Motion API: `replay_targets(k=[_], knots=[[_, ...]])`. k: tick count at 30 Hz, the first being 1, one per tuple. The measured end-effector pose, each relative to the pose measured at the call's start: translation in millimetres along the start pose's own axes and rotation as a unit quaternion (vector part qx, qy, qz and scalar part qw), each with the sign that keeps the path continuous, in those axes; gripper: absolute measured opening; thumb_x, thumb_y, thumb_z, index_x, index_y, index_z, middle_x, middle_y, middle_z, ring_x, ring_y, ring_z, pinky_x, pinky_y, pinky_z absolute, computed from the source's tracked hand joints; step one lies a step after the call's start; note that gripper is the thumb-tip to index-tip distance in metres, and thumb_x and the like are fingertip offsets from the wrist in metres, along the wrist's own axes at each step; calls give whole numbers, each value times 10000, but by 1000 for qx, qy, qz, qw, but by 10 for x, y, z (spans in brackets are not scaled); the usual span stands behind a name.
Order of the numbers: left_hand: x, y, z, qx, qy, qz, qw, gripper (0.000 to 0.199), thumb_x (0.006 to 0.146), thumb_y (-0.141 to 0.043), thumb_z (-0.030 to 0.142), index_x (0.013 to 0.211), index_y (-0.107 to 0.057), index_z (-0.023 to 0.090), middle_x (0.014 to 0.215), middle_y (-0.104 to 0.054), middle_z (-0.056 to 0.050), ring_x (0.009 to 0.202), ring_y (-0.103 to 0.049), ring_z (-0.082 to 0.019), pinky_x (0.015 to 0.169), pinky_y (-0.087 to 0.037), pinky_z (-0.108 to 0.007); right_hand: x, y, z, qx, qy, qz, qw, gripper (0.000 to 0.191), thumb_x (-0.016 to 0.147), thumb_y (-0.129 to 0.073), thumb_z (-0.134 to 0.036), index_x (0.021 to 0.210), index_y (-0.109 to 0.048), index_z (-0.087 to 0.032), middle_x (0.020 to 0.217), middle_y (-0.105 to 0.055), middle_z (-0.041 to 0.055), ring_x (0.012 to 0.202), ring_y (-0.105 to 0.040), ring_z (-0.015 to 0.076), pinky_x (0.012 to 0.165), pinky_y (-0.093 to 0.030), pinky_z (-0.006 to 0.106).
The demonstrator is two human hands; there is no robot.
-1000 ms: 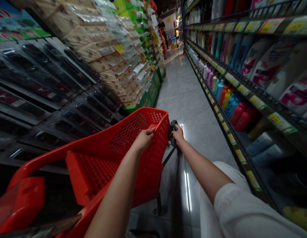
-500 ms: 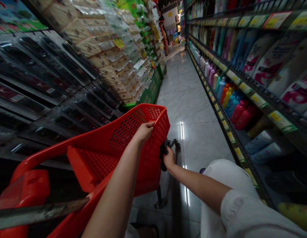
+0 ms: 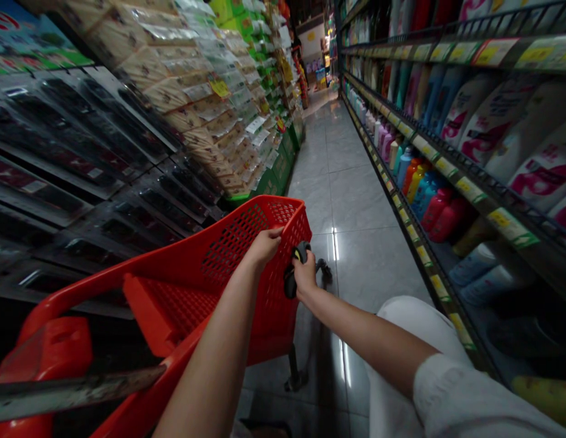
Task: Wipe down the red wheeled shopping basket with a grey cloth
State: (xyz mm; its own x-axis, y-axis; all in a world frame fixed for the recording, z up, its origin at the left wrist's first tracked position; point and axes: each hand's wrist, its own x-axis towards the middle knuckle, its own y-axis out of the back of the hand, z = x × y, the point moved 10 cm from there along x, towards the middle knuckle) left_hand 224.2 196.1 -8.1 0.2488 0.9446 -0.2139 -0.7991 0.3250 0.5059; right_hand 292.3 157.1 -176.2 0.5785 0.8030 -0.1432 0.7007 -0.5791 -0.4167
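A red plastic shopping cart [image 3: 196,243] with perforated sides stands at the left and centre. My left hand [image 3: 265,246] is closed on its upper side rim near the front end. Beside the outside of the cart, my right hand [image 3: 305,272] grips a dark handheld device [image 3: 289,283] with a yellow-green accent. Only part of the device shows past my fingers, and I cannot make out exactly what it is.
Shelves [image 3: 447,164] of bottles run along the right. Packaged goods are stacked [image 3: 210,115] on the left, past hanging blister packs [image 3: 82,134]. A grey tiled floor [image 3: 351,182] stretches ahead. My knee in white trousers [image 3: 415,316] is near the right shelf.
My right hand has moved slightly left and up with the dark device, closer to the cart's side, and the device has turned. My left hand stays on the rim.
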Motion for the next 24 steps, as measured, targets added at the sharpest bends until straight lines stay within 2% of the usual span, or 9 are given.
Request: replay_targets(k=[3,5,8,11,13,16,19,21,24], knots=[[32,-18,-8,0,-5,-2,1000,422,656,-571,131,1025,-777,129,884,-783,-35,932,-697,-217,949,-493,-330,193,-86,-336,58,11,-26,998,561,732,-628,-323,1266,-491,-221,1170,-654,57,1004,-636,188,900,-509,325],[40,-24,5,4,-15,-2,1000,432,651,-551,115,1018,-780,135,920,-785,-31,963,-692,-211,963,-485,-322,232,-66,-410,63,35,-44,996,573,718,-647,-328,1260,-496,-217,1183,-653,58,1019,-636,186,918,-505,326],[31,-24,3,8,-16,-5,1000,434,646,-556,118,1017,-781,135,929,-785,-30,986,-688,-220,974,-482,-331,170,200,-82,-4,6,9,1000,507,664,-625,-261,1162,-554,-203,1103,-676,50,987,-640,188,900,-510,320],[7,-13,-23,1,-8,-6,1000,434,651,-577,144,1037,-775,128,894,-783,-36,967,-692,-232,967,-487,-353,32,441,487,-70,-114,65,989,371,627,-561,-214,996,-602,-198,839,-673,20,773,-647,193,689,-529,300],[-3,-15,-37,-5,-6,-9,1000,424,653,-584,155,1030,-775,121,856,-779,-39,956,-694,-235,963,-489,-358,8,449,631,-76,-153,80,982,335,625,-541,-207,953,-605,-192,752,-648,9,678,-628,190,603,-510,292],[5,-37,-47,-19,-10,-17,1000,403,657,-585,167,1008,-779,120,817,-774,-38,949,-697,-237,954,-498,-360,145,284,391,-36,-127,85,988,413,640,-559,-214,1050,-591,-190,848,-680,17,712,-639,179,637,-521,282],[36,-35,-41,-19,-18,-10,1000,376,650,-594,162,972,-786,132,833,-778,-38,966,-696,-239,967,-494,-356,321,25,-67,47,-40,29,998,522,675,-605,-254,1192,-553,-205,1002,-694,28,820,-658,179,738,-537,292],[51,-23,-35,-12,-21,-3,1000,363,645,-606,158,957,-789,136,867,-783,-40,985,-694,-240,985,-484,-354,358,-37,-265,71,20,-8,997,548,684,-628,-266,1223,-548,-210,1092,-684,40,933,-657,185,847,-528,311],[41,-11,-28,-13,-23,-3,1000,377,645,-636,182,988,-785,129,919,-787,-53,1029,-686,-255,996,-479,-370,350,189,-90,42,2,33,999,534,638,-634,-205,1169,-575,-196,1119,-677,46,1019,-636,190,946,-489,325]])
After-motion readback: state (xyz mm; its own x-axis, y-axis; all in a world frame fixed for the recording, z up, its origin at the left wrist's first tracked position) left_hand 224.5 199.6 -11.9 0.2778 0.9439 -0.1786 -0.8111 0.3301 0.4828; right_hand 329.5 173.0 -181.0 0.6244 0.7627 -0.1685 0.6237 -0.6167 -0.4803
